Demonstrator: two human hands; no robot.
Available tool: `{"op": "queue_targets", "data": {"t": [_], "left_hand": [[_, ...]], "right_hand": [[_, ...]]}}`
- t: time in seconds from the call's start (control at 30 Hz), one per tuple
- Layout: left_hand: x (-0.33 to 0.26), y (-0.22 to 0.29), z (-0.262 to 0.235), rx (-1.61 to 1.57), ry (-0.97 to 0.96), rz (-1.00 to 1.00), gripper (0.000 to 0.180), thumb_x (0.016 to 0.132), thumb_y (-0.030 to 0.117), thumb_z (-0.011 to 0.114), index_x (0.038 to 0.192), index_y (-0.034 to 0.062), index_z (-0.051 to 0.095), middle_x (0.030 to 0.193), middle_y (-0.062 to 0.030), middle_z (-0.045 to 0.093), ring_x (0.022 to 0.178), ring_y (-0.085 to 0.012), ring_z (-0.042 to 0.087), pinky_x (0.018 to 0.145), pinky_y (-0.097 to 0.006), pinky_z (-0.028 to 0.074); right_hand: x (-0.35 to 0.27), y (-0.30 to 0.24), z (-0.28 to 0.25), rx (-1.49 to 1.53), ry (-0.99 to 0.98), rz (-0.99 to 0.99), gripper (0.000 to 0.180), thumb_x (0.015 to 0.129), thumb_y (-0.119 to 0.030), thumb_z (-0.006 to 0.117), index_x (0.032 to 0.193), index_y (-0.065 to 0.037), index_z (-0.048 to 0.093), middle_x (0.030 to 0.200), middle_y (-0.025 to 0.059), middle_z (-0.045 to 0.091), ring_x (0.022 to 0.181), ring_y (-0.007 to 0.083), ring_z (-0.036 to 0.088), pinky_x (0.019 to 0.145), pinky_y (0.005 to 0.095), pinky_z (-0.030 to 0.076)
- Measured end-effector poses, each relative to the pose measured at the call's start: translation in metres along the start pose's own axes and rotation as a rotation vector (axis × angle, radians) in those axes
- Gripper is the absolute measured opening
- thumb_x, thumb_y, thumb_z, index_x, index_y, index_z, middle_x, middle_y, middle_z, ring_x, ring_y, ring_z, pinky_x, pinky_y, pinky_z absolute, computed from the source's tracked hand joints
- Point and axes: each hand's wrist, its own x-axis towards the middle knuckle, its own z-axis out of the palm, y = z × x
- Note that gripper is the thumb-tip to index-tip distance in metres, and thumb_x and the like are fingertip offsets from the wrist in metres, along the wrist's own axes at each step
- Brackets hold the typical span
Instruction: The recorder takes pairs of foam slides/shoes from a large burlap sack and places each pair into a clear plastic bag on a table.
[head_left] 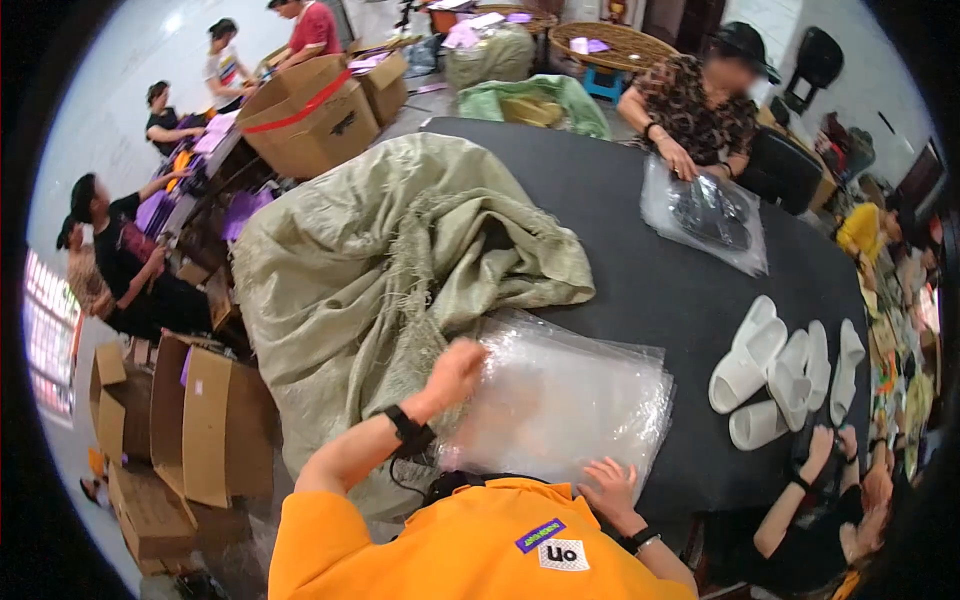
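Observation:
A stack of clear plastic bags (pixel 570 400) lies flat on the dark table in front of me. My left hand (pixel 458 370), with a black band on the wrist, is over the stack's left edge beside the big sack. Its fingers are curled closed; whether they hold anything is hidden. Spread fingers of my right hand (pixel 610 488) rest on the near right corner of the bags. A large pale green woven sack (pixel 340 250) slumps across the table's left side, its frayed mouth touching the stack's far left edge.
Several white slippers (pixel 750 360) lie on the table (pixel 640 290) to the right. Across from me a person (pixel 700 110) handles clear bags (pixel 705 215) with dark contents. Another person's hands (pixel 825 445) are near the slippers. Cardboard boxes (pixel 225 430) stand at left.

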Motion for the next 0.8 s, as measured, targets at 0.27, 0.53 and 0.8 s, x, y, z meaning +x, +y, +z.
{"op": "queue_targets", "data": {"t": [0.27, 0.53, 0.8], "left_hand": [[0.033, -0.112, -0.074, 0.35, -0.111, -0.668, 0.038, 0.085, 0.015, 0.044, 0.122, 0.0067, 0.041, 0.114, -0.0208, 0.05, 0.108, -0.0382, 0.045, 0.089, -0.048, 0.036], [0.037, -0.157, -0.154, 1.04, -0.207, -0.909, 0.046, 0.085, 0.017, 0.042, 0.13, 0.0109, 0.037, 0.136, -0.0142, 0.035, 0.124, -0.036, 0.033, 0.102, -0.056, 0.018], [0.086, -0.154, -0.116, 0.98, -0.583, -0.801, 0.048, 0.076, 0.01, 0.06, 0.122, 0.0059, 0.046, 0.12, -0.0181, 0.048, 0.105, -0.0319, 0.051, 0.088, -0.05, 0.039]], "right_hand": [[0.045, -0.02, -0.02, -0.046, 0.169, 0.026, 0.024, 0.077, -0.024, 0.058, 0.099, -0.016, 0.06, 0.104, -0.0006, 0.058, 0.117, 0.0257, 0.041, 0.098, 0.0643, 0.006], [0.049, -0.01, -0.012, -0.088, 0.214, 0.109, 0.023, 0.076, -0.023, 0.061, 0.097, -0.015, 0.061, 0.105, 0.0003, 0.059, 0.117, 0.026, 0.041, 0.101, 0.0607, 0.007], [0.054, -0.014, -0.016, -0.034, 0.102, 0.229, 0.022, 0.077, -0.025, 0.058, 0.097, -0.017, 0.063, 0.104, -0.0011, 0.059, 0.118, 0.0232, 0.041, 0.1, 0.0614, 0.008]]}}
